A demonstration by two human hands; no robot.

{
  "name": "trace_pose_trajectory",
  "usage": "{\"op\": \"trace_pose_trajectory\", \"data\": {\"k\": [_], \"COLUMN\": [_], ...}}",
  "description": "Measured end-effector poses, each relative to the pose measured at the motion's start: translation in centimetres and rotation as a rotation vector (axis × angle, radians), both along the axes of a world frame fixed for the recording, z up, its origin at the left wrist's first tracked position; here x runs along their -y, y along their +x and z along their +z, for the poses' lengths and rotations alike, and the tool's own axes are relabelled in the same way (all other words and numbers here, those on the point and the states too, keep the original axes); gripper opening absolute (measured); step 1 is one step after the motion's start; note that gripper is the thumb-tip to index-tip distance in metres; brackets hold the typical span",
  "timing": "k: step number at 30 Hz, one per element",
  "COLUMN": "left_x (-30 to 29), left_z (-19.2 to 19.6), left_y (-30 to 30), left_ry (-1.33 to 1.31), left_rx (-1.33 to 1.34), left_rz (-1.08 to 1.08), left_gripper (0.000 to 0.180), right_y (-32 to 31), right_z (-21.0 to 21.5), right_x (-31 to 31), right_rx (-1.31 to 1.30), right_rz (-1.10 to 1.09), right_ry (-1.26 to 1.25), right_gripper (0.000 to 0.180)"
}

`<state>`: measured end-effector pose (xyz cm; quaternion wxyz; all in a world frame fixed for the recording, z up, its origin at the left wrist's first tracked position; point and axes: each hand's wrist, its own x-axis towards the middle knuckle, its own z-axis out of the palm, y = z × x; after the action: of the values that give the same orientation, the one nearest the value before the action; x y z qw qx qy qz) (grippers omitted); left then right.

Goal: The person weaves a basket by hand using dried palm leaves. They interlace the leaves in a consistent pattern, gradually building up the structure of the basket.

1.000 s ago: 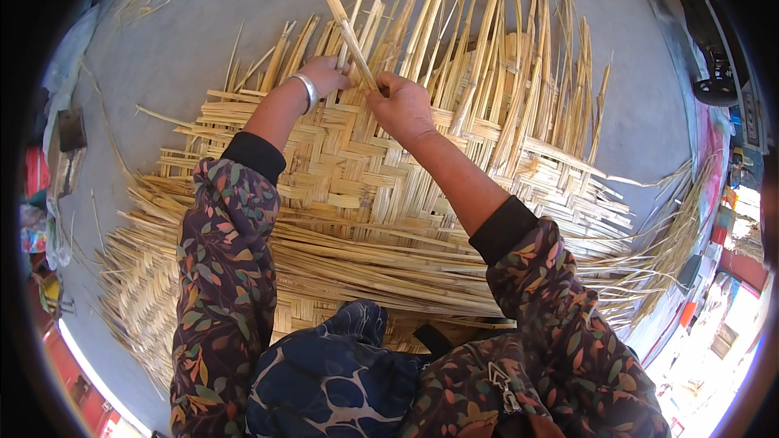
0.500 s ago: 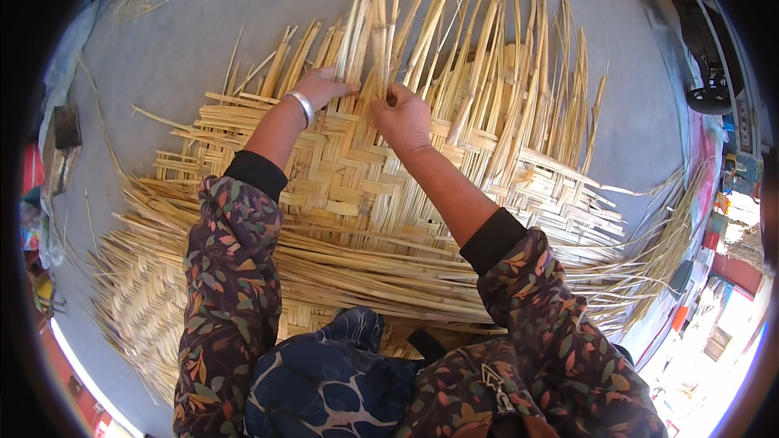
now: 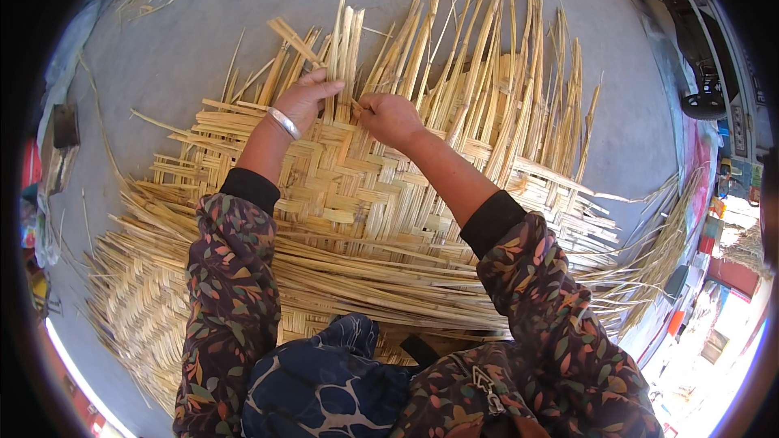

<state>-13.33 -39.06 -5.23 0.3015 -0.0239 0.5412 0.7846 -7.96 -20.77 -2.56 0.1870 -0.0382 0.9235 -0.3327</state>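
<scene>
A mat of split reed strips (image 3: 345,166), woven in a zigzag pattern, lies in front of me with its loose ends fanning out at the far side. My left hand (image 3: 302,103), a silver bangle at its wrist, is closed on a reed strip (image 3: 294,40) that slants up to the left. Just right of it, my right hand (image 3: 393,119) is curled into a pinch at the far woven edge; its fingertips hide most of what they grip, seemingly a reed strip. Between both hands stand several pale upright strips (image 3: 347,45).
Long loose reeds (image 3: 389,276) lie across the mat's near part. Another woven section (image 3: 146,300) is at the lower left. A wooden block (image 3: 65,126) sits on the grey floor (image 3: 162,57) at left. A wheeled vehicle (image 3: 690,40) stands at the far right.
Both hands have shifted slightly left. The tall broad strip that stood upright between them no longer stands there, and a strip now slants left from my left hand.
</scene>
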Motion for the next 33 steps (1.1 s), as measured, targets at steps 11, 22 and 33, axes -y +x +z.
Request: {"op": "trace_pose_trajectory", "data": {"k": [11, 22, 33], "left_x": [1.9, 1.7, 2.0], "left_z": [-0.8, -2.3, 1.9], "left_y": [2.2, 3.2, 4.0], "left_ry": [-0.431, -0.987, -1.538], "left_rx": [-0.066, -0.457, -1.198], "left_rz": [0.361, 0.409, 0.137], "left_gripper": [0.014, 0.019, 0.037], "right_y": [-0.2, 3.7, 6.7], "right_z": [-0.4, -1.0, -1.7], "right_x": [-0.5, 0.9, 1.2], "right_rx": [-0.013, -0.243, -0.479], "right_rz": [0.021, -0.034, 0.065], "right_ry": [0.005, 0.153, 0.303], "right_gripper": [0.025, 0.022, 0.049]}}
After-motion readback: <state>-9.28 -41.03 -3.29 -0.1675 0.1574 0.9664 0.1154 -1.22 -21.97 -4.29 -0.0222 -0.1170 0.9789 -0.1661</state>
